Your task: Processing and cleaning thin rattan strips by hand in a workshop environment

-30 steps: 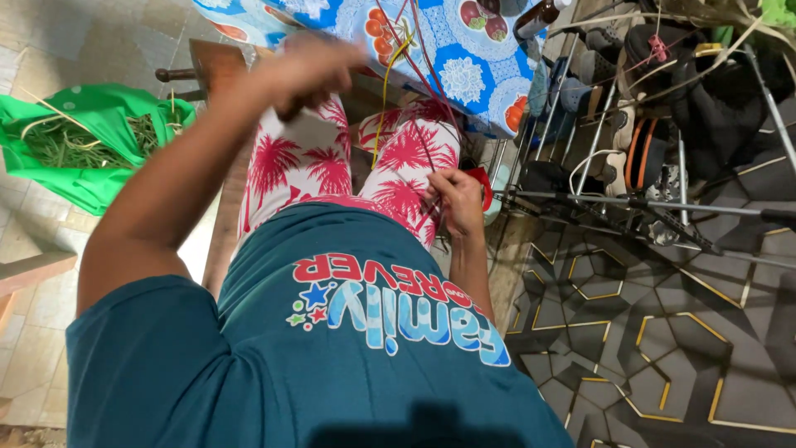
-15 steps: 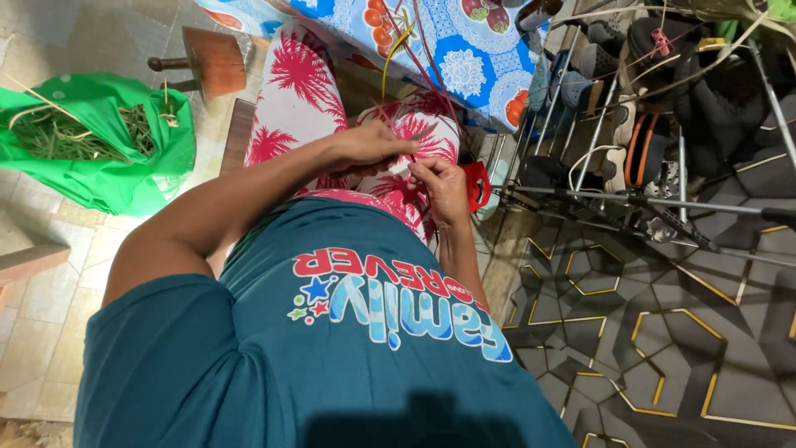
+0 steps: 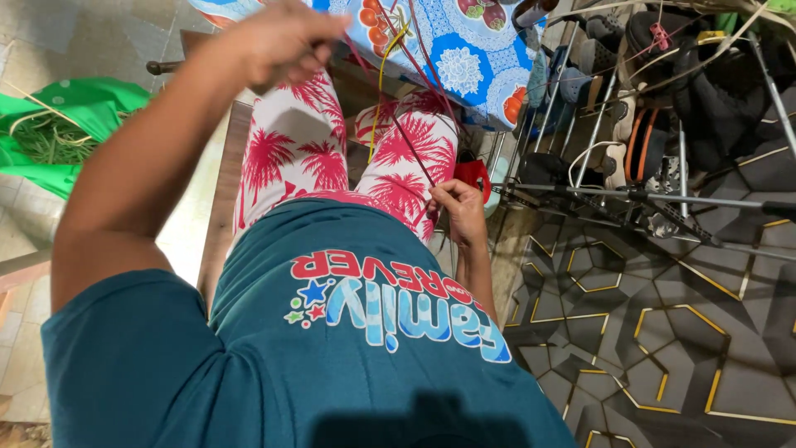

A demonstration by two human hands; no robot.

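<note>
Between both hands (image 3: 460, 211), taut red strands (image 3: 406, 141)

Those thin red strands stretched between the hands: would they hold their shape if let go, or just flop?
Probably flop: the red strands run straight only where pulled taut between the raised left hand and right hand. They look thin, so likely very light.

Tiled floor (image 3: 33, 249) at left, pale; green bag (image 3: 75, 116) with grass-like stalks lies on it. Patterned dark floor (image 3: 663, 332) at right carries metal shoe rack (image 3: 613, 149). Wooden bench (image 3: 224, 199) under seated person.
</note>
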